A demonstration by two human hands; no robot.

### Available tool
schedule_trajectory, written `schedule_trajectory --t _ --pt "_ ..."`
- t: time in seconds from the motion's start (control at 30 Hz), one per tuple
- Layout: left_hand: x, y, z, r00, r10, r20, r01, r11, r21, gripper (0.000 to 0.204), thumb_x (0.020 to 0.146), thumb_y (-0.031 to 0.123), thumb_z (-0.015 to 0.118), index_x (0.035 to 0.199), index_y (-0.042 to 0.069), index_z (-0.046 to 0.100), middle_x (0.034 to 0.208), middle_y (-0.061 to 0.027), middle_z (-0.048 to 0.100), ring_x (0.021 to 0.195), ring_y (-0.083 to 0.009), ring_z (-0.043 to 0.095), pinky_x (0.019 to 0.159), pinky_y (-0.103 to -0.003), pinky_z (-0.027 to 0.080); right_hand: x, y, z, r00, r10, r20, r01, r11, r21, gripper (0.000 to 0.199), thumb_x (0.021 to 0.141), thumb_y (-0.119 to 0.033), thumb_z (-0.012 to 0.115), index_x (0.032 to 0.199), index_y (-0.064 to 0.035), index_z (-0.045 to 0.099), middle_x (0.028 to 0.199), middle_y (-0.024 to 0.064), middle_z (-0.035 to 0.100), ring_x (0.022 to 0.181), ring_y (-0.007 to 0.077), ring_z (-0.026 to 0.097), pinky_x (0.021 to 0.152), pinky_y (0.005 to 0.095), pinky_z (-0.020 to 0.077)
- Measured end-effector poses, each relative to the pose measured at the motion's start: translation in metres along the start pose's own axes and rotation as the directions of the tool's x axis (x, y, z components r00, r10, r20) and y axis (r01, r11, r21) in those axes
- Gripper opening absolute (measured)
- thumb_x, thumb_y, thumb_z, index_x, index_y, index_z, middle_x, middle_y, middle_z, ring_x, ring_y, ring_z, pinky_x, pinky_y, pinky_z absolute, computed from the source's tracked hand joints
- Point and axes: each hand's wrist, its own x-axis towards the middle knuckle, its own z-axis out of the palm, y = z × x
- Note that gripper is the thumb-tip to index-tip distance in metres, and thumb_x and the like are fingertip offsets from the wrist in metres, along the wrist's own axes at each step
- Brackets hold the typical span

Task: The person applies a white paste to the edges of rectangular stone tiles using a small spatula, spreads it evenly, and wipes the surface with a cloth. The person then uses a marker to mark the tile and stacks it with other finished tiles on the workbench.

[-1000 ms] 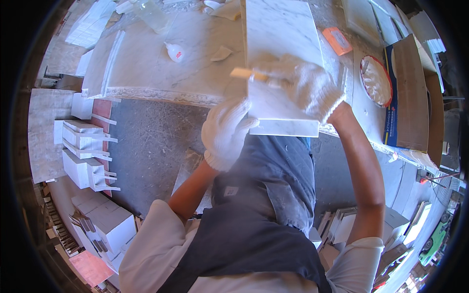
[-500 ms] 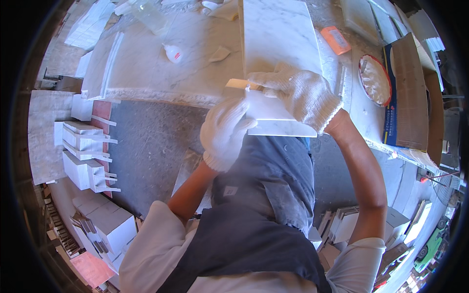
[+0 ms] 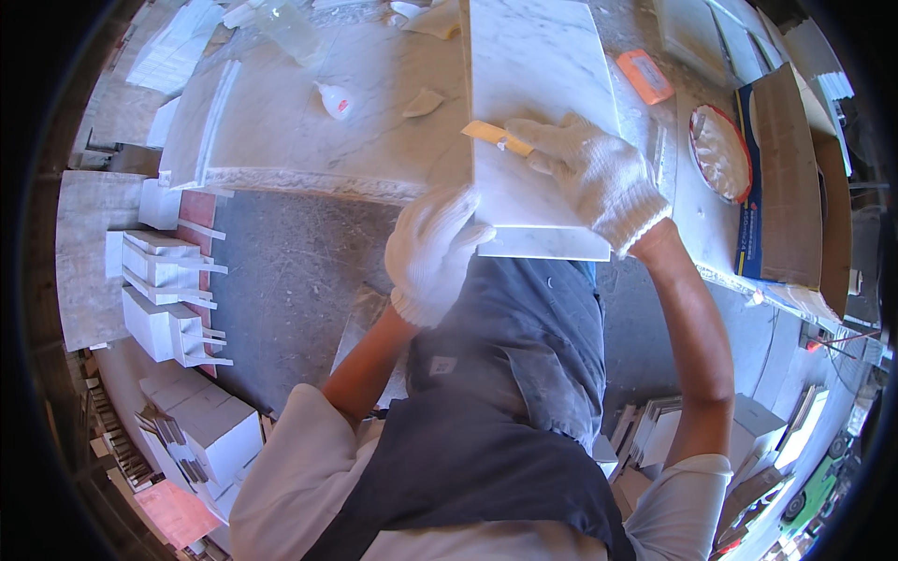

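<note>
- Marble slab (image 3: pixel 543 70), white with grey veins, lies toward 1 o'clock from the middle of the view, its near end jutting past the rough edge of the desk (image 3: pixel 253 140).
- Right hand (image 3: pixel 599 178), in a white knitted glove, is at 2 o'clock over the slab; its fingers grasp a flat yellow scraper (image 3: pixel 486 133).
- The scraper points toward 10 o'clock from the hand, its free end by the slab's left edge, with a white dab on it.
- Left hand (image 3: pixel 428 257), gloved alike, is close to the middle, against the slab's near left corner; I cannot tell whether its fingers grip the stone.
- A white squeeze bottle (image 3: pixel 334 100) lies on the desk at 11 o'clock.
- A pale stone shard (image 3: pixel 424 103) lies at 12 o'clock, left of the slab.
- An orange packet (image 3: pixel 644 77) sits between 1 and 2 o'clock.
- At 2 o'clock, a red-rimmed dish (image 3: pixel 720 154) holds white paste, just beside an open cardboard box (image 3: pixel 790 178).
</note>
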Motion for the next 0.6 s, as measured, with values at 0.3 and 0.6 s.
schedule_trajectory --t 0.3,0.6 --pt "-0.001 0.005 -0.005 0.998 -0.046 0.053 0.043 0.997 0.065 0.036 0.081 0.007 0.081 0.115 0.0 0.074 0.118 -0.0158 0.072 0.109 -0.0313 0.068 0.097 -0.039 0.054 0.015 0.013 -0.002 0.993 0.029 0.114 -0.025 0.999 -0.034 0.036 0.1 -0.026 0.062 0.136 -0.0209 0.067 0.105 0.013 0.067 0.091 0.0334 0.067 0.083 0.0399 0.055" --pt "-0.008 -0.001 -0.021 0.999 -0.013 -0.034 0.014 1.0 0.028 0.037 0.081 0.011 0.084 0.116 0.005 0.073 0.115 -0.0141 0.073 0.105 -0.0328 0.069 0.092 -0.039 0.055 0.013 0.02 -0.004 0.99 0.004 0.143 -0.02 0.994 0.105 0.038 0.097 -0.013 0.062 0.133 -0.0195 0.069 0.111 0.0126 0.07 0.097 0.0329 0.067 0.087 0.0388 0.0555"
